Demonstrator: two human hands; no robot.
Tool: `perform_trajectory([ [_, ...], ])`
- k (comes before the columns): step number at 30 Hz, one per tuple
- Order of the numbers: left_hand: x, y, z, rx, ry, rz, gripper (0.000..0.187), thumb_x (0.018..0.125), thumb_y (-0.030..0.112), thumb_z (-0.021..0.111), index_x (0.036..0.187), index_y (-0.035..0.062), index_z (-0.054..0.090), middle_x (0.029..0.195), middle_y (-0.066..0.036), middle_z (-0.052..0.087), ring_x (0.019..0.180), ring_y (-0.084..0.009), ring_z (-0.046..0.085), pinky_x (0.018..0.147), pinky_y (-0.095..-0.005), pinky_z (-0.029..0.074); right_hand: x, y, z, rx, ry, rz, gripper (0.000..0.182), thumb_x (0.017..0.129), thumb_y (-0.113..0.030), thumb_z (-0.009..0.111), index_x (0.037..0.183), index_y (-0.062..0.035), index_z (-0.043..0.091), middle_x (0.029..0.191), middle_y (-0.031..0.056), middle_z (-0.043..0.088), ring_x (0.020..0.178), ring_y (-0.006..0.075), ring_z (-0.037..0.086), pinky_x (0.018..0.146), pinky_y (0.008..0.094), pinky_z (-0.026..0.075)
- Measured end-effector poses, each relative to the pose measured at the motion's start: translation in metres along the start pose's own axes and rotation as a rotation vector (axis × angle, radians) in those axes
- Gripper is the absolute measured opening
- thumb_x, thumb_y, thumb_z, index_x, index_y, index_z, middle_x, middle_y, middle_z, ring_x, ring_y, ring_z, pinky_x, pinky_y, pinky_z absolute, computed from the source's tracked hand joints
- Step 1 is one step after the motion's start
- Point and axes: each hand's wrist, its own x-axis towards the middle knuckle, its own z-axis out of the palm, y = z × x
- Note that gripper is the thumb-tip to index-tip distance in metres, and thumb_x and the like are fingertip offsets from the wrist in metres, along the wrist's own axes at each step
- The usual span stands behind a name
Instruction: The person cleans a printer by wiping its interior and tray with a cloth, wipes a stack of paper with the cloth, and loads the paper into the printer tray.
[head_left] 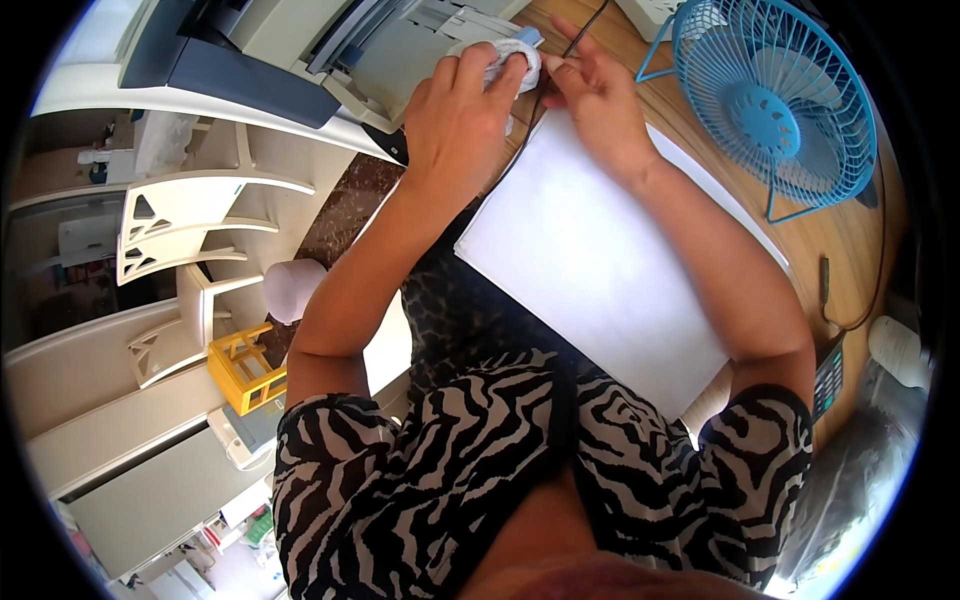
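My left hand (pixel 458 125) is closed around a crumpled white cloth (pixel 518 62), at the front of a grey and white printer-like machine (pixel 405 45). Close beside it, my right hand (pixel 605 112) has its thumb and fingers at a thin black cable (pixel 523 143) and appears to pinch it; the other fingers are partly stretched out. The cable runs from the top edge, between my hands, down toward the near edge of the table. A small light-blue part (pixel 528 36) shows just behind the cloth. Under my right forearm lies a stack of white paper (pixel 600 240).
A blue wire-cage fan (pixel 765 120) stands on the wooden table (pixel 835 240) at the right. A calculator (pixel 828 378), a white roll (pixel 898 352) and clear plastic wrap (pixel 860 480) lie nearer me. To the left are cream shelves (pixel 190 225) and a yellow plastic frame (pixel 245 370).
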Motion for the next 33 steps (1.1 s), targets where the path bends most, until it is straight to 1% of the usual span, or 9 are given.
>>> perform_trajectory([
  [2,0.007,0.006,0.0,0.072,-0.083,-0.014,0.045,0.07,0.005,0.07,0.114,0.0129,0.069,0.107,-0.003,0.057,0.091,-0.0225,0.059,0.071,-0.0359,0.052,0.002,0.001,-0.002,0.012,-0.007,-0.005,0.052,0.099,-0.011,0.052,0.147,0.0009,0.037,0.093,0.0048,0.068,0.074,0.0095,0.058,0.073,0.025,0.053],
  [5,0.012,0.01,-0.001,0.132,-0.091,-0.01,0.044,0.07,0.007,0.071,0.114,0.0141,0.069,0.106,-0.003,0.056,0.09,-0.0225,0.059,0.071,-0.0347,0.052,0.0,-0.005,-0.002,-0.024,-0.001,0.02,0.051,0.099,-0.011,0.052,0.147,0.0009,0.038,0.085,0.0022,0.064,0.073,0.0086,0.058,0.072,0.0244,0.053],
  [8,0.004,0.006,-0.005,0.098,-0.097,-0.013,0.042,0.073,0.006,0.069,0.114,0.0144,0.07,0.105,-0.004,0.057,0.091,-0.0236,0.06,0.071,-0.0353,0.053,0.002,0.002,-0.002,0.023,-0.003,-0.007,0.053,0.099,-0.011,0.052,0.147,0.0012,0.036,0.088,0.0034,0.067,0.072,0.009,0.058,0.07,0.0244,0.052],
  [11,-0.01,-0.009,0.0,-0.015,-0.001,0.035,0.031,0.079,0.013,0.065,0.11,0.015,0.067,0.1,-0.002,0.055,0.086,-0.0214,0.058,0.065,-0.0355,0.05,-0.001,-0.002,0.002,0.075,0.038,-0.016,0.048,0.098,-0.013,0.053,0.143,0.0023,0.043,0.093,0.0047,0.07,0.071,0.0092,0.058,0.069,0.0245,0.051],
  [14,-0.01,-0.014,-0.001,-0.035,0.063,0.049,0.035,0.078,0.011,0.065,0.113,0.0157,0.066,0.107,-0.003,0.057,0.088,-0.0222,0.058,0.067,-0.036,0.051,0.004,0.006,-0.001,-0.002,0.002,-0.027,0.042,0.098,-0.014,0.054,0.136,0.0033,0.052,0.097,0.0055,0.072,0.069,0.0094,0.058,0.068,0.0247,0.049],
  [17,-0.007,-0.016,-0.002,0.045,0.013,0.054,0.035,0.078,0.012,0.065,0.113,0.0162,0.066,0.108,-0.003,0.057,0.088,-0.0217,0.058,0.067,-0.0352,0.05,0.005,0.007,0.0,0.009,0.01,-0.024,0.036,0.097,-0.013,0.055,0.129,0.0036,0.058,0.095,0.0047,0.072,0.068,0.0094,0.058,0.068,0.025,0.049],
  [23,-0.007,-0.015,-0.001,0.149,-0.041,0.083,0.035,0.077,0.013,0.065,0.112,0.0141,0.066,0.108,-0.001,0.057,0.091,-0.0198,0.056,0.066,-0.034,0.05,0.004,0.007,-0.001,-0.004,-0.007,-0.041,0.036,0.098,-0.012,0.054,0.13,0.0034,0.056,0.099,0.0055,0.073,0.068,0.0094,0.058,0.069,0.0249,0.05],
  [26,-0.007,-0.014,-0.003,0.053,-0.075,0.071,0.035,0.077,0.014,0.065,0.113,0.0121,0.066,0.108,0.0,0.058,0.091,-0.0197,0.057,0.067,-0.035,0.051,0.004,0.007,0.001,0.026,0.001,-0.037,0.036,0.098,-0.011,0.053,0.131,0.0036,0.056,0.101,0.0059,0.073,0.069,0.0093,0.059,0.07,0.0242,0.05],
  [33,-0.008,-0.016,-0.005,-0.219,0.081,-0.03,0.034,0.071,0.002,0.062,0.104,0.0076,0.068,0.1,-0.005,0.061,0.087,-0.0248,0.061,0.069,-0.0353,0.052,0.004,0.002,-0.001,0.067,-0.036,0.041,0.04,0.099,-0.013,0.054,0.135,0.0034,0.051,0.109,0.0068,0.071,0.084,0.0097,0.062,0.071,0.0242,0.052],
])
